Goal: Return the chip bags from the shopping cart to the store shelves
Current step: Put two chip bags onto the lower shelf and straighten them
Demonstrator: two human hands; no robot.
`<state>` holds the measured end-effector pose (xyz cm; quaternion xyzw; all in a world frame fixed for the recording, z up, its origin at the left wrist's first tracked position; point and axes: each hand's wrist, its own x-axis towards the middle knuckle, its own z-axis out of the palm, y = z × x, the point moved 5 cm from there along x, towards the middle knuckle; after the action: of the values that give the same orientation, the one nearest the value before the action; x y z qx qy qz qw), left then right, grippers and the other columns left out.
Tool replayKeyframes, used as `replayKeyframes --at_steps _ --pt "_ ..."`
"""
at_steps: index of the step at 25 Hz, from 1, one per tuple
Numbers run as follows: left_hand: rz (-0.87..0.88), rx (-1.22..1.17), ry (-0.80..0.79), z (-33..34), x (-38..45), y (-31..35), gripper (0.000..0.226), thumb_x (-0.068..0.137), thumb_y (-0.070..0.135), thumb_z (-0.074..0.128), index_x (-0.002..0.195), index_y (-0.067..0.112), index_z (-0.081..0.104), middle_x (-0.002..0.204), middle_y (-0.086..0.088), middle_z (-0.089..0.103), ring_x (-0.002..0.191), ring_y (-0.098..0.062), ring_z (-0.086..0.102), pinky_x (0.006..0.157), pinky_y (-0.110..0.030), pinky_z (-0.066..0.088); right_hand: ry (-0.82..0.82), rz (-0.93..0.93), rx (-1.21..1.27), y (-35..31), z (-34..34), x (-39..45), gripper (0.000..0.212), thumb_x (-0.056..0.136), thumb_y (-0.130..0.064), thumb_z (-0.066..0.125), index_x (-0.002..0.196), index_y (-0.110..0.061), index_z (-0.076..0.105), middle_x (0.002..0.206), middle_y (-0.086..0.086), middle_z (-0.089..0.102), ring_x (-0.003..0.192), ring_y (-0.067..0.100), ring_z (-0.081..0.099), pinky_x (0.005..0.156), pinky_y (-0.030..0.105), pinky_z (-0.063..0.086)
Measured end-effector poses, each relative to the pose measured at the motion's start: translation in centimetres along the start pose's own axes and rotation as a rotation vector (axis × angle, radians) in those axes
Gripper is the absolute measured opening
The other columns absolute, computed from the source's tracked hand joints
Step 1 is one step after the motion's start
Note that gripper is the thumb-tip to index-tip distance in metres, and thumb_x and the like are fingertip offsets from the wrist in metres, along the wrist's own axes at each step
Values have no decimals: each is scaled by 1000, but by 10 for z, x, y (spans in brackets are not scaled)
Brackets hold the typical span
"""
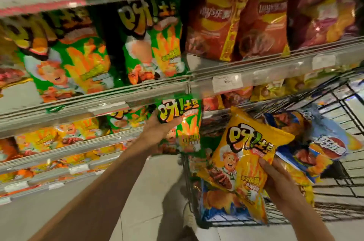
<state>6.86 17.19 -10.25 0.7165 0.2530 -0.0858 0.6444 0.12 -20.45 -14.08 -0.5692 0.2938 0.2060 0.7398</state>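
right now both hands are full. the left hand (157, 130) is stretched out ahead, its thumb lying across the front of a green chip bag (182, 124) and its fingers behind it, so the bag is gripped by its left edge and stands upright, just in front of the shelf edge (110, 103) and beside the near corner of the shopping cart (334, 197). the right hand (275, 179) holds a yellow chip bag (242, 160) by its right edge, thumb on the printed front, fingers curled under it; this bag is tilted, its top leaning away to the right, and it hangs over the left end of the cart. beyond the right hand, inside the wire cart, lies a blue chip bag (317, 142), partly covered by the yellow one, and more bags show below the yellow bag in the cart's near corner. above the left hand, on the shelf, stand two large green bags (153, 43) of the same print as the one held, with red bags (236, 24) further to the right, above the right hand. to the left of the left hand and lower, the shelves carry rows of yellow and orange bags (45, 140), blurred. a white price label (226, 83) sits on the shelf rail between the two hands and above them.
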Motion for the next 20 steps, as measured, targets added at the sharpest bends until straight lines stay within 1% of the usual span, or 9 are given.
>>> replayKeyframes --at_steps 2,4,6,8,10,13,15,18,20 --pt "38 -21 108 8 19 6 36 81 27 84 108 11 68 84 2 74 64 -11 63 65 -35 52 -5 29 -31 -1 -4 17 30 85 -28 69 115 -28 75 121 10 75 105 31 74 75 43 62" --pt "85 -68 159 10 33 7 23 84 25 81 91 8 68 68 3 68 53 -10 58 52 -31 50 -6 65 -47 -1 -6 32 37 84 -27 70 122 -26 72 123 9 74 107 31 73 85 48 59" --pt "118 -121 226 6 42 8 18 85 25 80 77 14 68 56 7 61 48 -8 54 46 -25 47 -13 92 -39 1 -1 43 45 83 -25 70 128 -23 68 125 10 73 111 32 72 94 53 55" --pt "153 -156 272 -1 49 8 13 84 24 81 80 14 72 60 10 66 53 -7 57 50 -23 47 -43 80 -51 4 8 53 42 83 -25 69 125 -22 69 123 9 74 109 29 73 89 49 58" --pt "202 -168 258 -2 54 7 18 83 24 81 90 8 76 69 6 72 59 -8 64 54 -23 49 -101 75 -79 8 20 60 42 85 -25 66 126 -21 69 125 9 73 112 28 72 89 47 58" --pt "166 -208 328 0 61 2 36 76 30 85 89 -1 72 53 5 62 46 -12 53 46 -24 42 -166 83 -134 19 32 69 48 87 -27 65 135 -22 64 131 8 70 119 29 68 99 50 51" --pt "167 -208 369 0 68 3 43 78 28 84 94 -6 63 49 3 55 45 -15 48 46 -26 38 -191 74 -154 24 39 75 46 88 -26 65 134 -23 64 132 7 70 119 29 68 96 49 52" --pt "239 -96 413 -4 75 5 35 84 23 79 104 -3 67 73 -7 67 61 -14 54 60 -29 41 -214 51 -185 31 44 77 42 89 -29 66 131 -28 66 131 5 70 118 28 69 97 50 51" --pt "284 -14 433 -10 77 4 19 86 23 78 96 8 71 86 -8 72 70 -12 61 66 -27 47 -218 15 -204 33 47 77 41 89 -30 66 129 -30 68 130 3 71 118 26 69 100 50 50"
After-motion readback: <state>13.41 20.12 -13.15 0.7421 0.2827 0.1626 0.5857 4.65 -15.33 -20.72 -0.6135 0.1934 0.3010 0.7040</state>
